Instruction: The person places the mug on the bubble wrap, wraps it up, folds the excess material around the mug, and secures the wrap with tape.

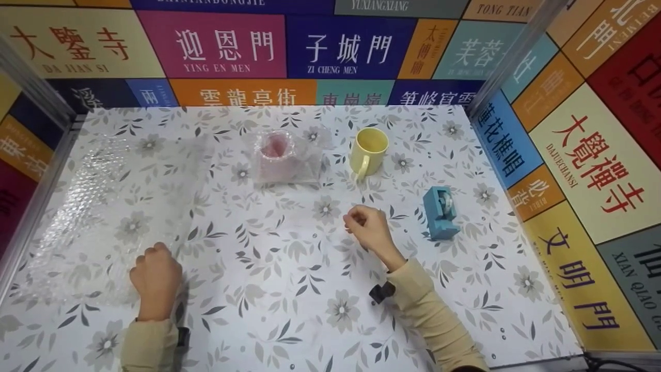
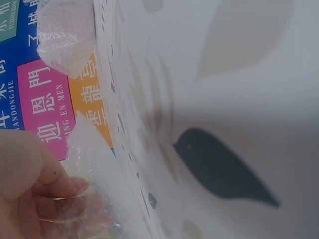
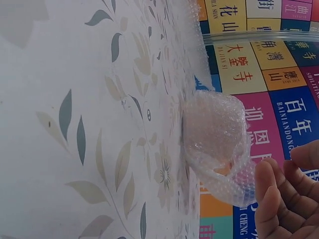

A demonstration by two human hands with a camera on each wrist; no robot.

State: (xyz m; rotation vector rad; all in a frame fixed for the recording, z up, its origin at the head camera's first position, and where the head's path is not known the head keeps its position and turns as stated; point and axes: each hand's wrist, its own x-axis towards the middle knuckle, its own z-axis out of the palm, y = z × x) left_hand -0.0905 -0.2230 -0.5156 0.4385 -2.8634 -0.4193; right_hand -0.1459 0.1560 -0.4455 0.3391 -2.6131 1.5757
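Observation:
A sheet of clear bubble wrap (image 1: 93,206) lies flat on the left of the table. My left hand (image 1: 156,279) is at its near right edge; in the left wrist view, thumb and fingers pinch the film. Farther back stands a pink mug (image 1: 276,160) wrapped in bubble wrap, also seen in the right wrist view. To its right is a bare yellow mug (image 1: 368,152), upright, handle toward me. My right hand (image 1: 372,232) hovers between the yellow mug and a teal tape dispenser (image 1: 440,214), its fingers loosely curled and nothing visible in them.
The table (image 1: 268,310) has a white cloth with grey leaves and flowers. Coloured panels with writing (image 1: 217,46) stand upright behind it and along both sides. A metal frame post (image 1: 516,57) rises at the back right corner.

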